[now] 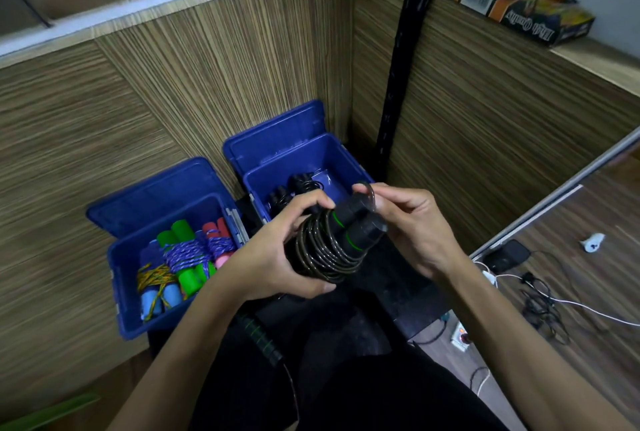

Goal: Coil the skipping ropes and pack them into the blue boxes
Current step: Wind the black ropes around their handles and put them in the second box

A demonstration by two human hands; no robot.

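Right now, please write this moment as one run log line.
left hand: grips coiled black rope | right hand: pinches rope end over handles | right blue box: black ropes | left blue box: colourful ropes

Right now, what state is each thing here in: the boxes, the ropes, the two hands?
Left blue box: open, holds coloured coiled ropes.
Right blue box: open, holds black ropes.
Black rope: coiled, held above the boxes.
Left hand: grips the coil.
Right hand: pinches the rope's loop by the handles.

Office; wood-grain partitions (207,77); cables (540,302)
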